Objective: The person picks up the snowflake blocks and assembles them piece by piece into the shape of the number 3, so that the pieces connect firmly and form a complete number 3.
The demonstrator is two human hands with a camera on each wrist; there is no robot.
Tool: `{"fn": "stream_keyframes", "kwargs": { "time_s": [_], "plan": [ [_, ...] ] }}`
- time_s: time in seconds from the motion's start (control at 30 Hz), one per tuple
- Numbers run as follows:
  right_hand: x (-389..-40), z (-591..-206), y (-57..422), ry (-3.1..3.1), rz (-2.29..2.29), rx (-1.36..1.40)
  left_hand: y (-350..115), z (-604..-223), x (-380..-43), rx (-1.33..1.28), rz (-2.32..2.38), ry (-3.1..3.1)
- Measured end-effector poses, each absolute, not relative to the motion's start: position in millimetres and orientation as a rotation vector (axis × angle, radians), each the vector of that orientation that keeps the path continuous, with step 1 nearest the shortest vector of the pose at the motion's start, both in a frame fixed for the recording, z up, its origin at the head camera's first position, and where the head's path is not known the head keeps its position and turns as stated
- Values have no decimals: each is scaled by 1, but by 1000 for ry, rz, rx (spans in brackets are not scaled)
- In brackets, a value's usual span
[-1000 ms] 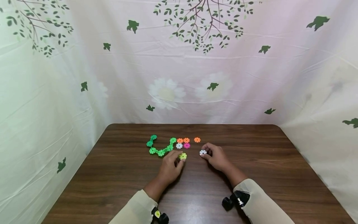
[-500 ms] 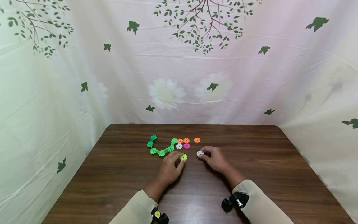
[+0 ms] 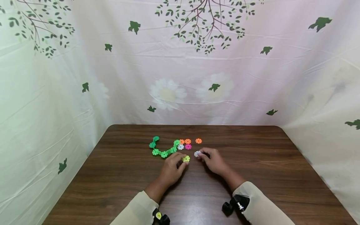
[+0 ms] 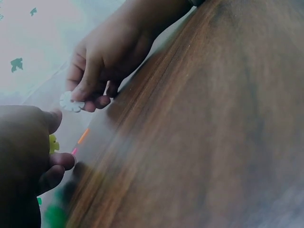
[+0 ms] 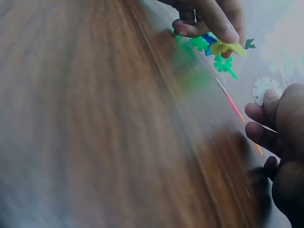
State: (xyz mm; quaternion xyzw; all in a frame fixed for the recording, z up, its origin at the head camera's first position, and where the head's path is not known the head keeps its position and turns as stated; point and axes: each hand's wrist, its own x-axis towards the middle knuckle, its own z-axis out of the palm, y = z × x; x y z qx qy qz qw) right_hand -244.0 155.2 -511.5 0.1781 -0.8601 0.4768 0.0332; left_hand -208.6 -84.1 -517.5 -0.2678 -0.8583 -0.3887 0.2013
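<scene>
Here's the left hand, thumb and fingers pinching a yellow flower-shaped disc, and across a small gap comes the answer: the right hand pinches a white disc by its edge, the two pieces near each other but apart. Both hands sit over the middle of the brown wooden table. Look just beyond the left fingers, and there's a curving green chain, darker at its far left end, bending round to finish just beside a pair of orange discs. Tucked in front of that pair lie a second white disc and a pink disc, while a lone orange disc sits off to their right. What's in the way? The left fingers themselves, covering the space between yellow and green, so whether those two are joined, I cannot tell. The right wrist view does catch a blue piece peeking out beside the yellow one. Nearer the person, a black wrist device juts from the right sleeve, and behind everything hangs a pale curtain printed with leaves and birds.
</scene>
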Motion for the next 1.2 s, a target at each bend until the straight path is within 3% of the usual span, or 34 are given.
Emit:
{"fn": "stream_keyframes", "kwargs": {
  "time_s": [1.2],
  "plan": [
    [-235,-512,137,-2609,1617,626,-85,-517,-207,-848,-1088,-2396]
  ]
}}
